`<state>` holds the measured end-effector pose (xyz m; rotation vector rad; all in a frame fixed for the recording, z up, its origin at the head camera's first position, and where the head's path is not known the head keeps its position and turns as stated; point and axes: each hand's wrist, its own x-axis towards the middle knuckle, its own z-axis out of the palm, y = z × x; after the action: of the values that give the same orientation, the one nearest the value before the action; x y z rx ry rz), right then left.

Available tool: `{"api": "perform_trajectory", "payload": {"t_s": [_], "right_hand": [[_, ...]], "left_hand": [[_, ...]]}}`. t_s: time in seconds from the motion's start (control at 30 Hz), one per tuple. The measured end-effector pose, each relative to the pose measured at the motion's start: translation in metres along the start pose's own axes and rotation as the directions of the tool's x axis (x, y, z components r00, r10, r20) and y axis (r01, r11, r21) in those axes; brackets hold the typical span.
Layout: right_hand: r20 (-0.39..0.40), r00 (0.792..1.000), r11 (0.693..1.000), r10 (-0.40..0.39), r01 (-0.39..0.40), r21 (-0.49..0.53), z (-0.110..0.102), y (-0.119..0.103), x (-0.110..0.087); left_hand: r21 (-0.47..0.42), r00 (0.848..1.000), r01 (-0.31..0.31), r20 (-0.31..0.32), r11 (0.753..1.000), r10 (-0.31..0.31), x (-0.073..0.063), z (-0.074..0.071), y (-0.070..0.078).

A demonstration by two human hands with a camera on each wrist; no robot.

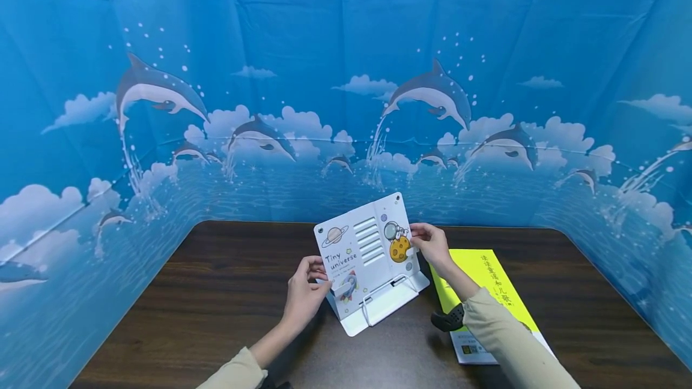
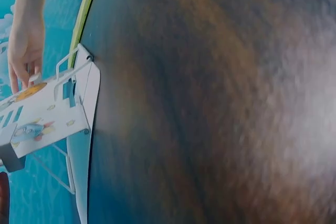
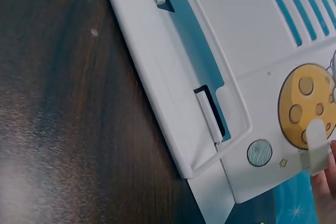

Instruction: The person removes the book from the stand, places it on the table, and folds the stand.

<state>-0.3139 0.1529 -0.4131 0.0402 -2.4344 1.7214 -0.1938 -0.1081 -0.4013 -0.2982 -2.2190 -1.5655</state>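
Hands first: our left hand (image 1: 304, 293) pinches the left edge of the white plastic book stand printed with planets and "Tiny universe" (image 1: 367, 251), and our right hand (image 1: 430, 244) pinches its right edge beside the orange moon. We judge the stand already propped open, tilted on its base mid-worktop on the dark wooden table (image 1: 216, 293). The yellow-covered book (image 1: 489, 281), flat toward the right edge, is not yet on it.

Both arms w/ pale beige long sleeves, cuffs short of wrists. Right wrist (image 1: 450, 319) has black strapped device; hands bare.
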Motion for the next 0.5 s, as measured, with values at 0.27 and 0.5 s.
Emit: {"api": "perform_trajectory", "payload": {"t_s": [0.27, 0.5], "right_hand": [[-0.053, 0.997, 0.997, -0.051, 0.048, -0.057, -0.003, -0.013, -0.028], [0.040, 0.999, 1.000, 0.013, -0.012, -0.015, 0.013, -0.016, -0.076]], "left_hand": [[0.034, 0.999, -0.032, 0.009, 0.999, 0.032, 0.020, -0.010, -0.022], [0.053, 0.994, -0.105, -0.004, 0.993, 0.105, 0.053, -0.025, -0.005]]}}
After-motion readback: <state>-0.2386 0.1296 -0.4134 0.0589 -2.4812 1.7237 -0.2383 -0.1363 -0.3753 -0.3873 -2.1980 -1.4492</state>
